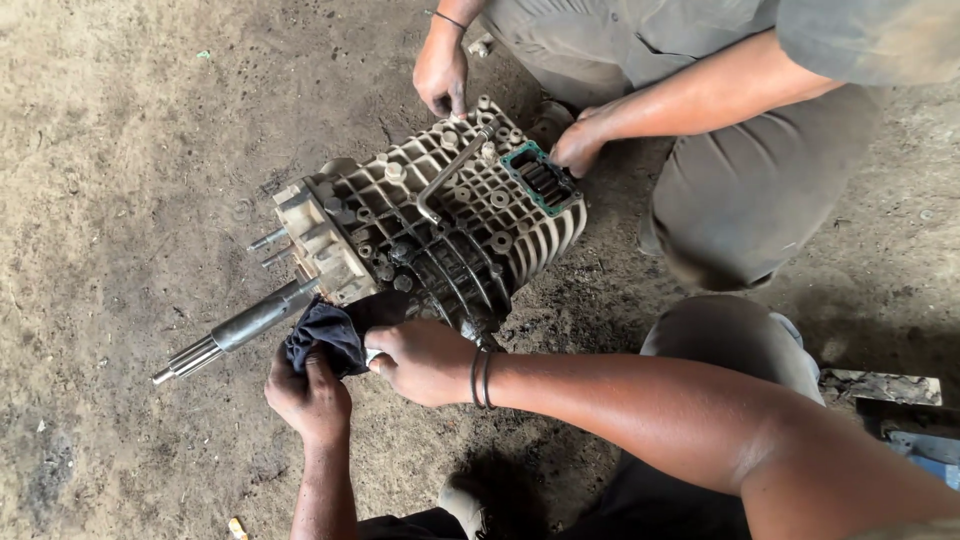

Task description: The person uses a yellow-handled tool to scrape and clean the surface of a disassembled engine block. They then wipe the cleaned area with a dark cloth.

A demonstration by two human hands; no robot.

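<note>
Two hands of the camera wearer are set at the near side of a grimy, ribbed, cast-metal gearbox housing [440,225] lying on the dirt floor [120,150]. The left hand [308,395] is closed around a dark blue rag [328,335], bunched just below the steel splined shaft [235,330] jutting out toward 8 o'clock. The right hand [425,358], fingers curled, is pressed against the housing's lower edge, seemingly to steady it. At 12 o'clock, a co-worker's hand [442,70] works a bent metal wrench [452,172]; another [578,145] rests by a green gasket [541,178].
</note>
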